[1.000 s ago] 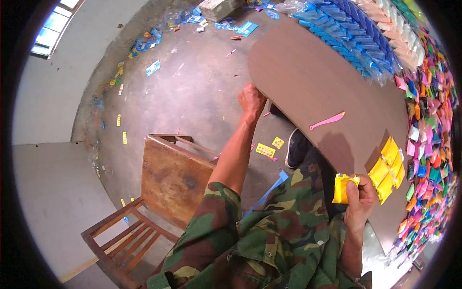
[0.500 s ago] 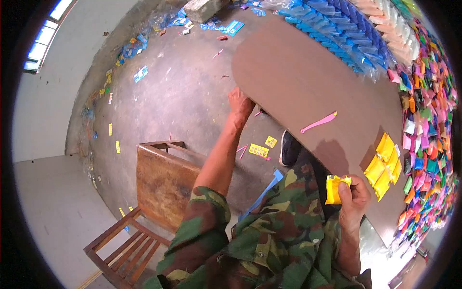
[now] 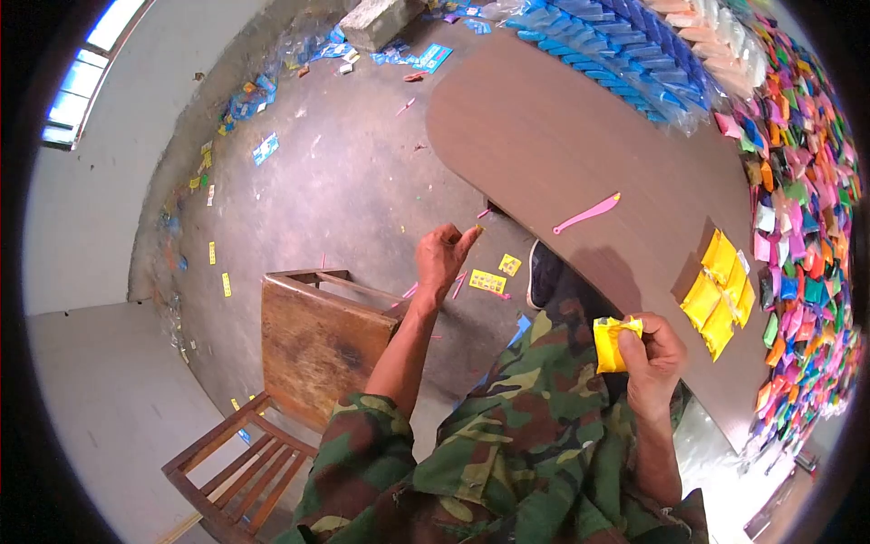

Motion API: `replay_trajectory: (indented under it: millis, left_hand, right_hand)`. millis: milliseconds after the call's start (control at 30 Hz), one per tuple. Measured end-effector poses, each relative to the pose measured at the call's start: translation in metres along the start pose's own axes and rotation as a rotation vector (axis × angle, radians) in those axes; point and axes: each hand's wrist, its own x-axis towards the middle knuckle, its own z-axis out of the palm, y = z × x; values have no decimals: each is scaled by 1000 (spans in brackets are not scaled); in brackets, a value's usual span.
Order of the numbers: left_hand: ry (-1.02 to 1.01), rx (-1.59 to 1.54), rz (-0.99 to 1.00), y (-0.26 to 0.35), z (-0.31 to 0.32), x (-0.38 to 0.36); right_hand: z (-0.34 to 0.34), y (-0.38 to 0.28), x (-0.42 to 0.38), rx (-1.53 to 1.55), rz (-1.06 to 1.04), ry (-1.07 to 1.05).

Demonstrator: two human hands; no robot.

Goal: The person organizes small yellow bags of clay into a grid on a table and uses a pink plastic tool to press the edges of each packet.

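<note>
My right hand is closed on a yellow packet, held just off the table's near edge. My left hand is over the floor, left of the table, with thumb and fingers pinched round something too small to name; a tiny yellowish bit shows near the thumb tip. On the brown table lies a pink knife-shaped piece with a yellow tip. Several yellow packets lie together at the table's right, beyond my right hand.
Rows of blue packets and a heap of small coloured packets line the table's far and right sides. A wooden chair stands at left. Yellow cards, pink pieces and a concrete block are on the floor.
My left hand has left the table's edge and moved down, nearer my body, its thumb now pointing right. My right hand has shifted slightly left and up with the yellow packet.
</note>
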Motion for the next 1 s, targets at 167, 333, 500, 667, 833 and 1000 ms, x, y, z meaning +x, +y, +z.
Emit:
replay_trajectory:
  millis: [167, 333, 500, 667, 833, 1000]
  left_hand:
    - [38, 64, 70, 7, 7, 21]
    - [-79, 61, 61, 0, 17, 52]
    - [-180, 237, 155, 31, 15, 73]
    - [130, 357, 451, -1, 52, 104]
    - [201, 322, 497, 11, 36, 110]
    - [239, 218, -232, -30, -11, 113]
  right_hand:
    - [-4, -5, -2, 26, 2, 7]
    - [-13, -3, -3, 12, 16, 21]
    - [-13, -4, 0, -10, 29, 38]
    - [-10, -2, 3, -33, 15, 24]
    - [-10, -3, 7, -48, 4, 45]
    - [-13, -7, 5, -45, 12, 37]
